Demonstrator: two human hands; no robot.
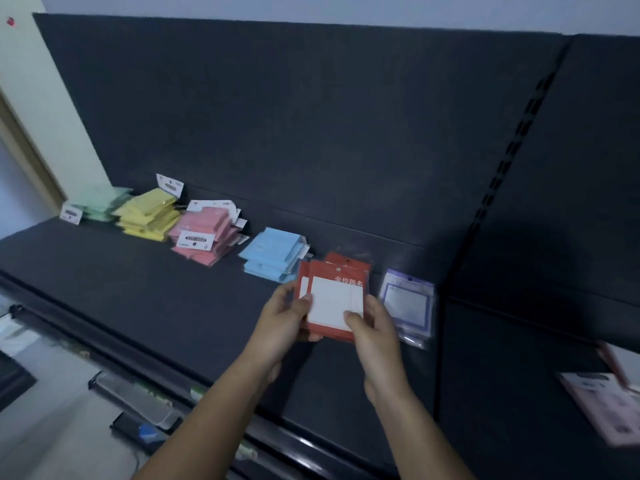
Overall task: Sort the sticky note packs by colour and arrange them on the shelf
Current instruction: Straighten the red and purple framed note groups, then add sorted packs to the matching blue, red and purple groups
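Both hands hold a small bunch of red sticky note packs (337, 296) just above the dark shelf (138, 289). My left hand (287, 317) grips their left edge, thumb on the front. My right hand (370, 323) pinches the lower right corner. Along the shelf from the left lie piles of green packs (102, 202), yellow packs (149, 214), pink packs (207, 233) and blue packs (273, 254). Purple packs (408, 303) lie right of the red ones.
The shelf's dark back panel (311, 133) rises behind the piles. A slotted upright (509, 157) divides it from the neighbouring bay, where pink packs (602, 403) lie at the lower right. Lower shelf rails (138, 396) and the floor show at the lower left.
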